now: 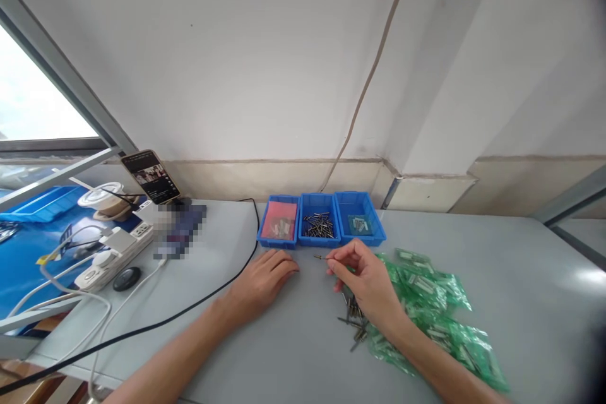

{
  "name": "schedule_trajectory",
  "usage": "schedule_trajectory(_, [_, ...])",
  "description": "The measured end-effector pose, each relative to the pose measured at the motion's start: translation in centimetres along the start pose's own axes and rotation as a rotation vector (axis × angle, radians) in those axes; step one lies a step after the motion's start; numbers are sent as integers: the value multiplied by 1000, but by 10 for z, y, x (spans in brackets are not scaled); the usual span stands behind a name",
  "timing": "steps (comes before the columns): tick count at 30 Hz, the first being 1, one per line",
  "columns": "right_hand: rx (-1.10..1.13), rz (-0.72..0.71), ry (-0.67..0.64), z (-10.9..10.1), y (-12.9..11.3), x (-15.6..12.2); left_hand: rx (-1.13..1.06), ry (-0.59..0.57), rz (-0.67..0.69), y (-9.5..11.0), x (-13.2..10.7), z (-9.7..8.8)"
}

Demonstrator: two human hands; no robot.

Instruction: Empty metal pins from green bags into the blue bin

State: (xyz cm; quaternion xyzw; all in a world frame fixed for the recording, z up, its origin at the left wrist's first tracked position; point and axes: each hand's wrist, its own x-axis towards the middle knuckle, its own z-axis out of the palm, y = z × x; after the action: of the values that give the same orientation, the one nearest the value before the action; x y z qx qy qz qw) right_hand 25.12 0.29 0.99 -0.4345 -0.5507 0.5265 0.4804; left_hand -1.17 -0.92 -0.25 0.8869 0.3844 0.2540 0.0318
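My right hand [360,278] pinches a small thin metal pin [320,257] between thumb and fingertips, its thicker end pointing left. Below that hand lies a loose pile of similar metal pins [356,319] on the grey table, partly covered by the hand. My left hand [267,274] rests on the tabletop, palm down with fingers lying close together, and nothing shows in it. Just beyond the hands is a blue bin [319,242] holding many metal pins. To the right of my right hand, green plastic bags [426,290] with small metal parts are heaped.
A blue bin [277,243] with a pink sheet and a clear bag stands left; another blue bin [372,241] holds a small bag. A black cable [189,309] crosses the table. At left are a phone [150,177], a power strip [89,276] and a black round object [127,278].
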Motion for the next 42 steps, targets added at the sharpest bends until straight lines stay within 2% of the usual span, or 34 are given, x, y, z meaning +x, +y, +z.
schedule_trajectory(6, [-148, -90, 46, -4, -10, 0, -66, -16, 14, 4, 0, 3])
schedule_trajectory(13, [-204, -128, 45, -12, 2, 4, -107, -21, 28, 7, 2, 8])
schedule_trajectory(25, [-100, -39, 56, -3, 1, 9, -123, -14, 1, 10, 10, 12])
schedule_trajectory(37, [-165, -142, 77, -5, -7, 0, -97, 15, -11, 9, 9, 10])
schedule_trajectory(42, [-107, -144, 53, -4, -8, -4, -40, 24, 24, 11, 8, 13])
